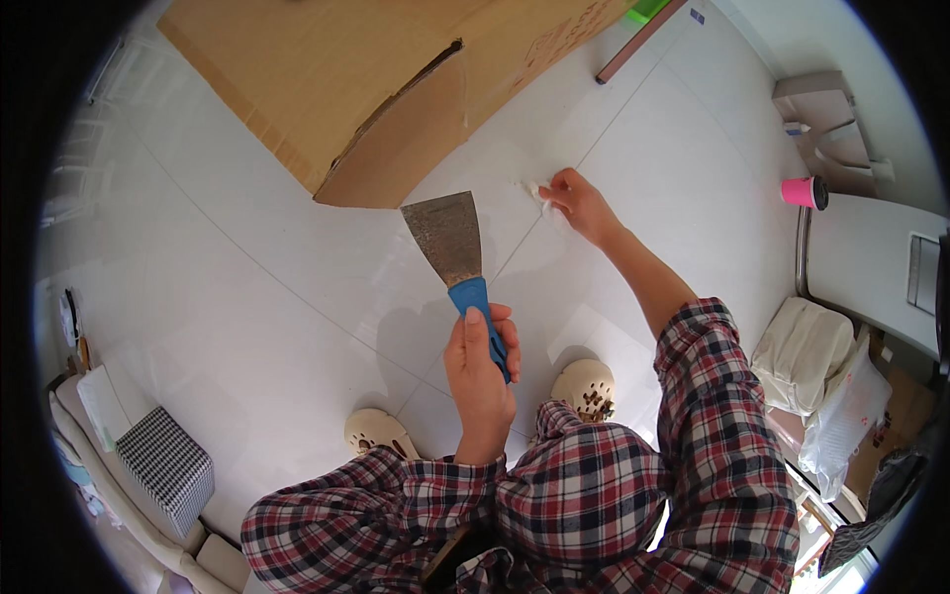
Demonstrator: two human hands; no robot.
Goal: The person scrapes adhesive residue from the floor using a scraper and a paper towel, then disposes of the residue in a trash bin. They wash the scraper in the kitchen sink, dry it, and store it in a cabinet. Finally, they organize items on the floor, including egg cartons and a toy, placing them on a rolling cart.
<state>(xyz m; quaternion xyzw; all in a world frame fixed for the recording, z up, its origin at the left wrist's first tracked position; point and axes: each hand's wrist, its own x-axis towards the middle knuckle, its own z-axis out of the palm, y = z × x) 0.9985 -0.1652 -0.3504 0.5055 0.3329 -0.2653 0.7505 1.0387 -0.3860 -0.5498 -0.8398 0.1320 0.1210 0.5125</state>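
My left hand [481,371] is closed round the blue handle of a putty knife [445,238], whose wide, stained metal blade points up and away from me. Farther out to the right, my right hand [584,208] pinches a small crumpled white tissue [541,194] low over the tiled floor [297,257]. A few tiny pale bits lie on the tile just left of the tissue. Fingertips of the right hand are partly hidden by the hand itself.
A large cardboard box [327,79] with an open flap stands ahead. At right are a pink cup [804,192] on a white cabinet [871,243] and wrapped bags [804,351]. A checkered box [166,465] sits at left. My beige clogs [584,388] are below.
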